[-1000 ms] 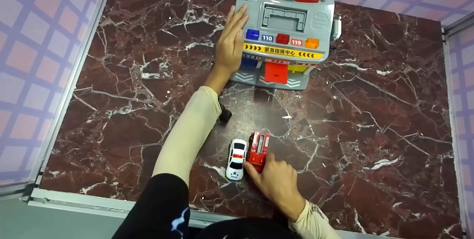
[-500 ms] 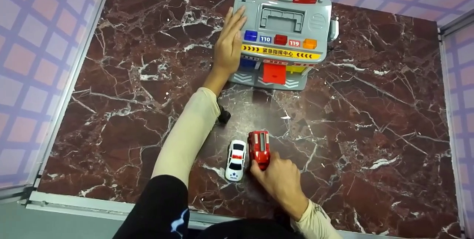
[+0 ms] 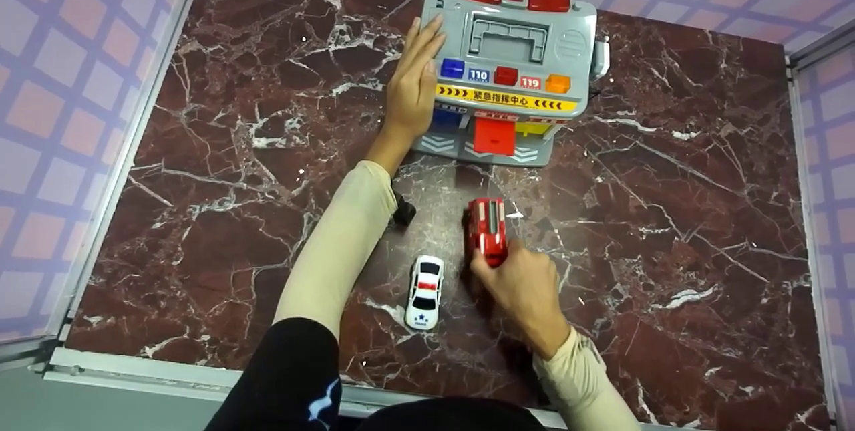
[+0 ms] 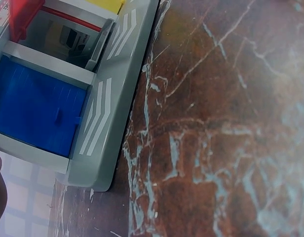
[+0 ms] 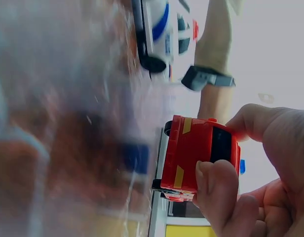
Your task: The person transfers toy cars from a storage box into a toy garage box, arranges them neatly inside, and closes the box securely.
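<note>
1. Table (image 3: 668, 250): dark red marble, white veins, filling most of the head view.
2. Truck (image 3: 491, 234): red toy, just right of and below the centre of the head view. Right hand (image 3: 524, 287) pinches it by its lower end, fingers narrowed onto the body. Right wrist view, centre right: dark windscreen, yellow stripes, fingertips on the red shell. Whether its wheels touch the marble, cannot tell.
3. Station (image 3: 494, 60): grey toy building, upper centre of the head view. Numbers 110 and 119 on top, yellow strip below them, red lights along the upper edge.
4. Left hand (image 3: 412, 93): lies against the station's left side, fingers straight and pointing to the top of the frame.
5. Red flap (image 3: 495, 137) at the station's front, middle bay. Blue door (image 4: 38, 106) fills the next bay, at left in the left wrist view.
6. Car (image 3: 425, 292): white, red roof bar, blue stars; lower centre, left of and below the truck, apart from it and from both hands.
</note>
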The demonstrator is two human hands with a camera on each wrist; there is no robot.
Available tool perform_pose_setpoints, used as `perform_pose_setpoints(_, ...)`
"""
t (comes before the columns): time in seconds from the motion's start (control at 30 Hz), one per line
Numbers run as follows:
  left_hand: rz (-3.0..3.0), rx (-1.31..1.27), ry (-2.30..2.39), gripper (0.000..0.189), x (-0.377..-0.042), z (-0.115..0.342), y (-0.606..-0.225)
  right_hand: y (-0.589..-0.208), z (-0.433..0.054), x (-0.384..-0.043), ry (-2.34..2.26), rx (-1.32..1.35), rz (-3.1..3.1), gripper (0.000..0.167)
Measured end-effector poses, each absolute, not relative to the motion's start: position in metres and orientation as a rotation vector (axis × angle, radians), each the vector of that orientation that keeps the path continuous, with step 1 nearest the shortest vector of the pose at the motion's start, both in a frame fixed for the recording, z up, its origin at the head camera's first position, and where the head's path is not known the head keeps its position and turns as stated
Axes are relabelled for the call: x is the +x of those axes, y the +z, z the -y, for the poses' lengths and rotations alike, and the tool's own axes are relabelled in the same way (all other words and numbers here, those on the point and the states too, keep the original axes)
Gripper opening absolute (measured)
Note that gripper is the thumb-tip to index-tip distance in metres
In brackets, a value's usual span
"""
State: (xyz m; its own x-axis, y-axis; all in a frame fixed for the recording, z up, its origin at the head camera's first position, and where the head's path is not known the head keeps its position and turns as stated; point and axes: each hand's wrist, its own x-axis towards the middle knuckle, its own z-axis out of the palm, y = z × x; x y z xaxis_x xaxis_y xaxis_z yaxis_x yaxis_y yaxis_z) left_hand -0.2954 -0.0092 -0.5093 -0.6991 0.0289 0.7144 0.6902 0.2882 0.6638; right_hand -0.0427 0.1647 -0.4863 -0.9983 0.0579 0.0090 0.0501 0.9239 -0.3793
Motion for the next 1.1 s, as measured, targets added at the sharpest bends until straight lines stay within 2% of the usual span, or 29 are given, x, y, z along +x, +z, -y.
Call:
perform_pose_setpoints(0.43,1.970,-0.651,-1.425,0.040,-0.297,0.010,-0.509,-0.480,-0.164,-0.086,0.593,-0.120,3.025,0.043)
perform_pose_setpoints(1.1,1.981,-0.649,-1.406,0.040,-0.295,0.010,-0.509,-0.482,-0.161,-0.117,0.617,-0.165,3.060,0.046)
